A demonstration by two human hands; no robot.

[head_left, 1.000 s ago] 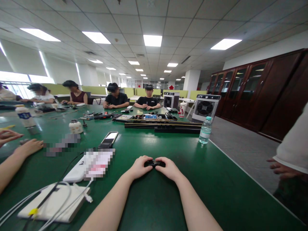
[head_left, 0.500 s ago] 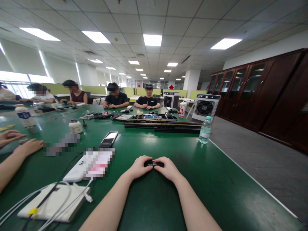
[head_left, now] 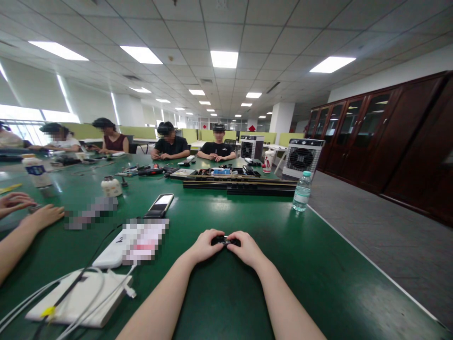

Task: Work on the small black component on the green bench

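Observation:
A small dark object (head_left: 224, 241) with a shiny spot in its middle lies between my two hands at the centre of the green table (head_left: 219, 302). My left hand (head_left: 205, 246) pinches its left end with thumb and fingers. Its right end is gripped the same way by my right hand (head_left: 246, 248). Fingers cover most of it, so its exact kind cannot be made out. Both forearms rest low over the table, coming in from the bottom edge.
Left of me are a phone (head_left: 160, 205), a white power bank (head_left: 109, 246), a white box-like device (head_left: 78, 302) and cables. A water bottle (head_left: 301, 191) stands at the right edge. Black rails (head_left: 240, 186) lie ahead. A co-worker's hands (head_left: 38, 222) are at far left; several people sit beyond.
My hands stay almost in place, with only a very slight shift around the small dark object. The co-worker's hands at the left have moved a little.

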